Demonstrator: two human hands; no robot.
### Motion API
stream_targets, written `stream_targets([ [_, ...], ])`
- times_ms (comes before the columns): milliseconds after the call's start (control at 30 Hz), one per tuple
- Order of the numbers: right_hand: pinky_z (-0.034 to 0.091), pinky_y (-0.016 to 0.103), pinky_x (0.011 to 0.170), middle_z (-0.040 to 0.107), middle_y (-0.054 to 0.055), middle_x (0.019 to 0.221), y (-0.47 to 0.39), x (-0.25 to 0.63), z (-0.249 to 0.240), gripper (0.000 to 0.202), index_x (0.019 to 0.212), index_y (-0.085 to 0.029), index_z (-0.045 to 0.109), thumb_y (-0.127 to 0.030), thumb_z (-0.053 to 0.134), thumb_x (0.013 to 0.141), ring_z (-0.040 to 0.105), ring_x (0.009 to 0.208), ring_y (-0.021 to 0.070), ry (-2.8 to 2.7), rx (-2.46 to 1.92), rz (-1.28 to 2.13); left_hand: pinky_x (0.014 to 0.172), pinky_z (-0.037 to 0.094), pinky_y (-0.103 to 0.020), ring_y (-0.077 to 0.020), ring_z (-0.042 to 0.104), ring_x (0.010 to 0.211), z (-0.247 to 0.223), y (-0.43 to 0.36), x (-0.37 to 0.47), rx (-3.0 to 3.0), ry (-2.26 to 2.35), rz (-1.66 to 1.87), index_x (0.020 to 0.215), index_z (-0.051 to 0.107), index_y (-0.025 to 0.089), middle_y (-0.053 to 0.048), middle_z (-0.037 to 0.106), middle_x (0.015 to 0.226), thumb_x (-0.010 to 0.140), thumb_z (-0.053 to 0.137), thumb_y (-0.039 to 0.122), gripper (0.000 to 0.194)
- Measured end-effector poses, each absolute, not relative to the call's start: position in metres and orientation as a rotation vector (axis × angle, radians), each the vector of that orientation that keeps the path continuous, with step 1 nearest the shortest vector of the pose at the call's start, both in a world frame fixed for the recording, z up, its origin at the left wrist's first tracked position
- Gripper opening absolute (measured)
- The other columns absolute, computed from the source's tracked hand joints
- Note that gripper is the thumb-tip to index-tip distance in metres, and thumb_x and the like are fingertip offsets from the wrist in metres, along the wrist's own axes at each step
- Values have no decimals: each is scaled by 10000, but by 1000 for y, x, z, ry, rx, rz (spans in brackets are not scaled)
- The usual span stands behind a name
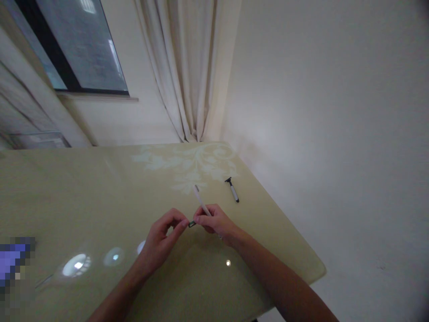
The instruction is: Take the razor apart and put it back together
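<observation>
My right hand [214, 222] is closed round a white toothbrush [202, 203], whose dark-bristled head points up and away from me. A small dark rectangular piece [191, 224] with a lighter middle sits between the fingertips of both hands; its kind is too small to make out. My left hand [167, 232] pinches the near end of that piece between thumb and forefinger. Beyond my right hand, a razor [233, 191] with a grey and black handle lies on the table, its head pointing away.
The glossy pale-green table [100, 192] carries a white floral pattern and lamp reflections. A blurred-out blue item [13, 261] lies at the left edge. A white wall [335, 134] borders the table's right side; curtains [184, 67] and a window [83, 44] stand behind.
</observation>
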State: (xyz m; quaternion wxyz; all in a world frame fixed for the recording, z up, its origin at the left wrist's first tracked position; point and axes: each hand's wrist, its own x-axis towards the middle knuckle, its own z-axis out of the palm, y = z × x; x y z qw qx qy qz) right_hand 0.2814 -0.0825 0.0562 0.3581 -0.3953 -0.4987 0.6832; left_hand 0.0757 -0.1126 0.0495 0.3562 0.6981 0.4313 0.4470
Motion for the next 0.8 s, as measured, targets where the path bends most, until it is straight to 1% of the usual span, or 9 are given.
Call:
stream_targets([
  [67,144,236,431,385,-112,478,-83,281,56,250,727,-190,628,-377,794,722,255,423,57,-1269,-1012,1789,694,482,-286,-169,590,741,47,-112,77,1784,1098,1129,830,685,204,-25,633,774,961,654,449,279],
  [167,140,237,433,394,-109,488,-84,280,57,248,740,-189,627,-371,795,732,257,429,59,-1264,-1014,1805,702,493,-285,-162,591,733,43,-113,80,1769,1123,1119,908,700,216,-17,651,812,878,767,425,221],
  [267,152,238,436,423,-101,512,-85,279,56,266,757,-183,636,-384,808,733,274,436,58,-1274,-1009,1800,712,511,-285,-149,588,721,39,-114,81,1788,1127,1148,1109,711,246,-12,672,891,832,820,399,335],
  [367,178,235,449,454,-89,535,-86,278,56,259,772,-170,665,-379,812,735,292,450,54,-1308,-994,1786,722,514,-287,-146,580,717,38,-113,82,1899,1107,1171,1251,709,283,-4,654,888,854,807,397,424],
  [500,172,236,450,436,-90,519,-86,278,54,275,828,-148,722,-391,822,745,284,452,55,-1354,-975,1783,719,512,-283,-150,577,723,41,-113,81,2016,1089,1179,1227,730,282,-5,628,868,871,800,395,380],
  [567,164,235,439,414,-93,521,-85,278,53,325,850,-145,726,-442,828,767,276,450,56,-1356,-969,1778,715,509,-275,-145,573,717,41,-113,80,2034,1109,1187,1230,724,286,3,618,859,881,793,372,366],
  [633,153,232,423,392,-95,541,-84,277,51,411,896,-150,719,-552,771,832,257,440,56,-1326,-964,1761,704,505,-264,-139,567,706,41,-113,79,2026,1147,1214,1238,716,293,11,615,857,897,773,345,350],
  [700,147,229,406,355,-97,571,-83,278,50,507,962,-158,715,-656,634,918,224,428,58,-1292,-955,1740,696,504,-259,-133,560,697,40,-111,78,1990,1194,1252,1247,708,294,12,625,887,905,758,334,348],
  [800,162,227,397,305,-98,596,-82,280,51,585,1044,-153,734,-689,507,984,189,422,60,-1321,-934,1719,680,499,-257,-127,552,684,39,-108,76,1919,1253,1289,1244,704,281,9,629,917,906,746,345,346],
])
